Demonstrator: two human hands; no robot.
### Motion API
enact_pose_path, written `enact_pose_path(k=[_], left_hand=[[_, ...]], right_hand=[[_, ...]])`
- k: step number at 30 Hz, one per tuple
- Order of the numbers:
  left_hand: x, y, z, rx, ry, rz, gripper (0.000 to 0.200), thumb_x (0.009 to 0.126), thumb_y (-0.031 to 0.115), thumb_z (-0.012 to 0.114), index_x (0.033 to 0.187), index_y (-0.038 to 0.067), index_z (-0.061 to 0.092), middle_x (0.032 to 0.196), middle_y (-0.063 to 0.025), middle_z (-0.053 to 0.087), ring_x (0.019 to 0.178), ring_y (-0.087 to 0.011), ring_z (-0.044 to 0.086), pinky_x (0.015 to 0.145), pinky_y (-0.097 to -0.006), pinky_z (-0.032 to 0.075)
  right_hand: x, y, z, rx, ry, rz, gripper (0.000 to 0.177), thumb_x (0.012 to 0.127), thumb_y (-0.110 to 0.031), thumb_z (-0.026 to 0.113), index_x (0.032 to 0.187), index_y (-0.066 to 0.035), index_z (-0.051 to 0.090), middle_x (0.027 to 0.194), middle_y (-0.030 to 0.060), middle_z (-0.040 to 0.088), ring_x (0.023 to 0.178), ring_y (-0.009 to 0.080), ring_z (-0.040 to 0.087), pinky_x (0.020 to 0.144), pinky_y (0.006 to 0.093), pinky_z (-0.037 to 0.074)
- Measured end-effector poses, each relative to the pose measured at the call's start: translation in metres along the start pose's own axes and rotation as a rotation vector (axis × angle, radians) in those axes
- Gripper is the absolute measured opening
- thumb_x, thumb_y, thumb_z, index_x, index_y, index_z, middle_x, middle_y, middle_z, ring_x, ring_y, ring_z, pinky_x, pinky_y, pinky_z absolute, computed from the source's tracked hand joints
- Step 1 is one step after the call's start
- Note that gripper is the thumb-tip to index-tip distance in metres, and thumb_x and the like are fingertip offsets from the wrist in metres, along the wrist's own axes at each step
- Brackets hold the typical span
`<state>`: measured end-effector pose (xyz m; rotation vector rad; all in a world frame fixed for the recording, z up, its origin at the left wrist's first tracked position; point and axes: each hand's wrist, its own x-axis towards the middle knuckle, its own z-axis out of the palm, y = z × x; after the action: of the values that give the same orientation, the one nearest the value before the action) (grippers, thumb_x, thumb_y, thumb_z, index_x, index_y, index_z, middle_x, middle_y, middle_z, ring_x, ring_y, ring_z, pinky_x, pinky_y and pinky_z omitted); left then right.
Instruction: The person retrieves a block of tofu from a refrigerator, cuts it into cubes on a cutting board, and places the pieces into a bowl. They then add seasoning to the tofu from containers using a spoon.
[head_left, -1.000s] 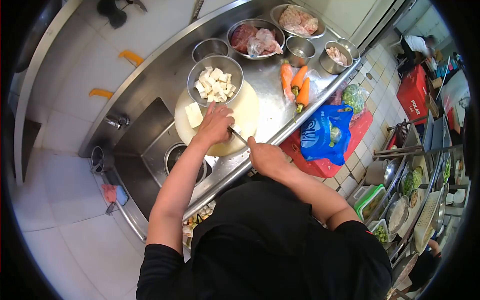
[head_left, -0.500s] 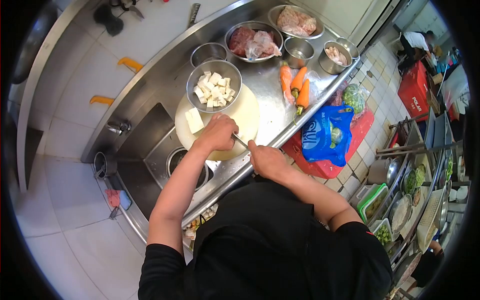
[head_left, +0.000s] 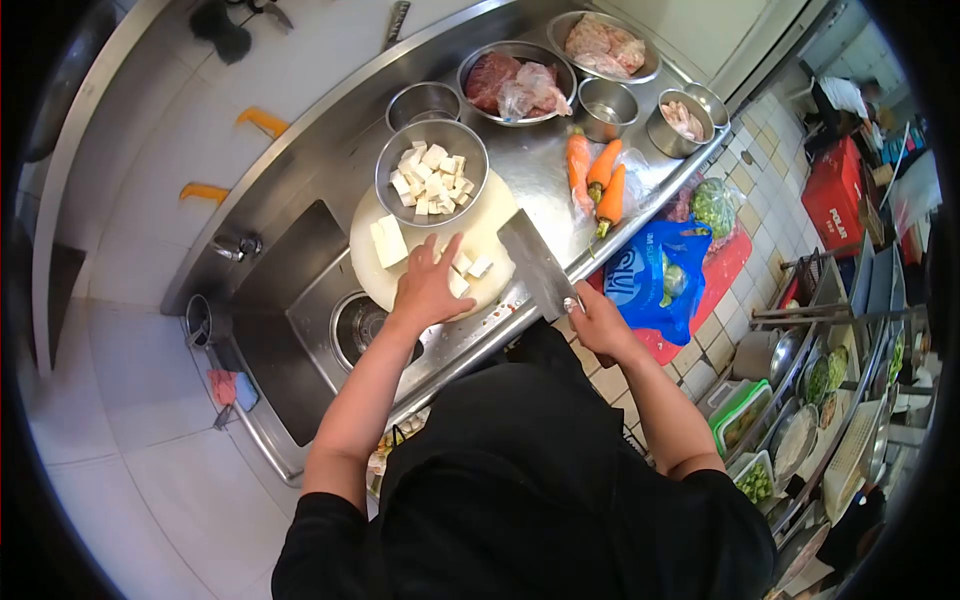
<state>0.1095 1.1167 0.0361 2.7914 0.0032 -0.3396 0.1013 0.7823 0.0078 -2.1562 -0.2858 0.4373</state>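
My right hand (head_left: 600, 322) grips a cleaver (head_left: 538, 265) by its handle, with the broad blade over the right edge of a round cutting board (head_left: 492, 208). Fingers spread, my left hand (head_left: 428, 288) is over the board beside several cut tofu pieces (head_left: 480, 267), partly covering them. Just past its fingertips sits a larger tofu block (head_left: 388, 241). A metal bowl (head_left: 472, 148) holding tofu cubes (head_left: 432, 182) rests at the far side of the board.
Carrots (head_left: 598, 180) lie on the steel counter, near bowls of raw meat (head_left: 500, 82). To the left is a sink (head_left: 290, 270) with a drain. A blue bag (head_left: 650, 285) sits on a red surface below the counter's edge. Shelves of food (head_left: 800, 420) stand at right.
My right hand has moved right and toward me with the cleaver, whose blade now shows fully. My left hand has spread its fingers, and cut tofu pieces show beside it.
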Motion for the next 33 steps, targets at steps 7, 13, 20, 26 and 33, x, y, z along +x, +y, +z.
enact_pose_path(k=[7,13,20,26,33], left_hand=[[0.032,0.006,0.019,0.1,-0.256,-0.085,0.118,0.069,0.039,0.096,0.17,0.034,0.035,0.172,-0.0226,0.031,0.142,-0.0464,0.052,0.111,-0.0525,0.055],[0.028,-0.01,0.033,-0.109,-0.156,-0.109,0.089,0.068,0.024,0.095,0.15,0.025,0.06,0.16,-0.0223,0.044,0.137,-0.0443,0.055,0.113,-0.0478,0.053],[0.017,-0.013,0.037,-0.319,0.01,-0.1,0.074,0.068,0.016,0.091,0.136,0.02,0.065,0.145,-0.0213,0.052,0.13,-0.0444,0.059,0.11,-0.0474,0.053],[0.025,0.004,-0.006,-0.475,0.165,-0.007,0.074,0.068,0.014,0.091,0.137,0.017,0.064,0.141,-0.0222,0.054,0.129,-0.045,0.059,0.111,-0.0475,0.051],[0.126,-0.006,-0.077,-0.246,0.188,0.03,0.073,0.069,0.014,0.089,0.137,0.02,0.065,0.133,-0.017,0.057,0.128,-0.0398,0.061,0.11,-0.0457,0.052]], right_hand=[[0.025,0.034,0.019,0.51,-0.288,0.298,0.018,0.113,-0.015,0.05,0.126,-0.006,0.058,0.073,0.0024,0.055,0.05,0.0121,0.052,0.045,0.0308,0.044],[0.039,0.035,0.055,0.479,-0.406,0.249,0.012,0.113,-0.016,0.048,0.116,-0.005,0.053,0.074,0.0029,0.055,0.05,0.0121,0.053,0.045,0.0307,0.044],[0.039,-0.008,0.041,0.4,-0.479,0.196,0.014,0.115,-0.017,0.046,0.109,-0.005,0.05,0.074,0.0042,0.056,0.052,0.013,0.054,0.048,0.0325,0.044],[0.041,-0.054,-0.008,0.377,-0.448,0.166,0.012,0.114,-0.015,0.048,0.114,-0.004,0.052,0.075,0.0043,0.057,0.053,0.0121,0.054,0.048,0.0308,0.045],[0.134,-0.081,-0.018,-0.05,-0.094,-0.085,0.024,0.109,-0.02,0.054,0.122,0.0,0.054,0.085,0.0227,0.07,0.075,0.0385,0.07,0.07,0.0512,0.054]])
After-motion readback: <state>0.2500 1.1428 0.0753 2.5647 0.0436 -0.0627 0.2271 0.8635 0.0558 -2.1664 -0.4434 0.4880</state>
